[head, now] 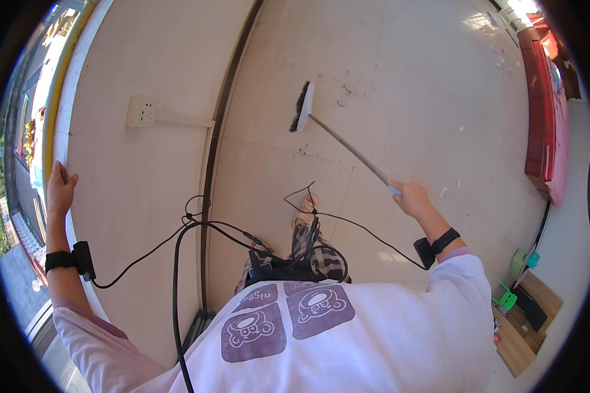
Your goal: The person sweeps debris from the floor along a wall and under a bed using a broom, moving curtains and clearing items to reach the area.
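Observation:
My right hand [411, 198] is closed around the end of a broom's metal handle [351, 150], at its light blue grip. The white broom head [306, 105] with dark bristles lies tilted on the tiled floor [408, 118]. Dust and small scraps of debris [346, 93] are scattered just right of the broom head. At the far left, my left hand [61, 190] is at the edge of the window sill [73, 98], its fingers curled and thumb apart. Whether those fingers grip the sill is not clear.
A wall with a socket [141, 111] and a dark baseboard [226, 83] runs along the left. Black cables [177, 275] hang before my body. A reddish-brown bed frame [533, 108] and a wooden desk [516, 339] stand right. White scraps [444, 191] dot the floor.

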Demonstrator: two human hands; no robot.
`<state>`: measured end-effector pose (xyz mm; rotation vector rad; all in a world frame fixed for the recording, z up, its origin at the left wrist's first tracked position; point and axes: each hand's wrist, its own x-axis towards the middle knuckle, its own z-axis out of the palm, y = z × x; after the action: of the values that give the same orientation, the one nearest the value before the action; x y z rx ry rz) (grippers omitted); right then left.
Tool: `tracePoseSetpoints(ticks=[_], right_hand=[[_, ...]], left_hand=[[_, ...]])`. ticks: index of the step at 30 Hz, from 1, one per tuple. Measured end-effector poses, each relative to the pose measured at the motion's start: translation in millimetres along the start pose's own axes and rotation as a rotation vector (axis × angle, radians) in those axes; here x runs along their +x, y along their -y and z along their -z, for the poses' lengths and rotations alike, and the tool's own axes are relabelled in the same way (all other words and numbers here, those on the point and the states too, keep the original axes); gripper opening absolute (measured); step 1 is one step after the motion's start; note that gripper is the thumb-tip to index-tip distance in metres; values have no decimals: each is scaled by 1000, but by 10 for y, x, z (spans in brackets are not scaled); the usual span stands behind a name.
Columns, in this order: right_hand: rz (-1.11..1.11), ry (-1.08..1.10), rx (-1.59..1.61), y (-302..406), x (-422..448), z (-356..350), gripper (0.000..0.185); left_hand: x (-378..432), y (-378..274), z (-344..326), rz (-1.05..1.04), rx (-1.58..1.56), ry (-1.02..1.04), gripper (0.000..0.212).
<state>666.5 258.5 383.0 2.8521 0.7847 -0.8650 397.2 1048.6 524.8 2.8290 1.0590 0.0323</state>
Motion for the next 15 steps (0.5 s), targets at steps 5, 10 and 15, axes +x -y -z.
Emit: tracePoseSetpoints(ticks=[5,10,15], right_hand=[[198,227,-76,615,-515,-898,47],[275,338,-75,942,-553,-1422,46],[81,198,-250,290,-190,-1094,41]], left_hand=[[47,-145,-11,41,35,21,31],[62,-90,5,20,31,22,31],[72,-82,7,35,12,-2,31]])
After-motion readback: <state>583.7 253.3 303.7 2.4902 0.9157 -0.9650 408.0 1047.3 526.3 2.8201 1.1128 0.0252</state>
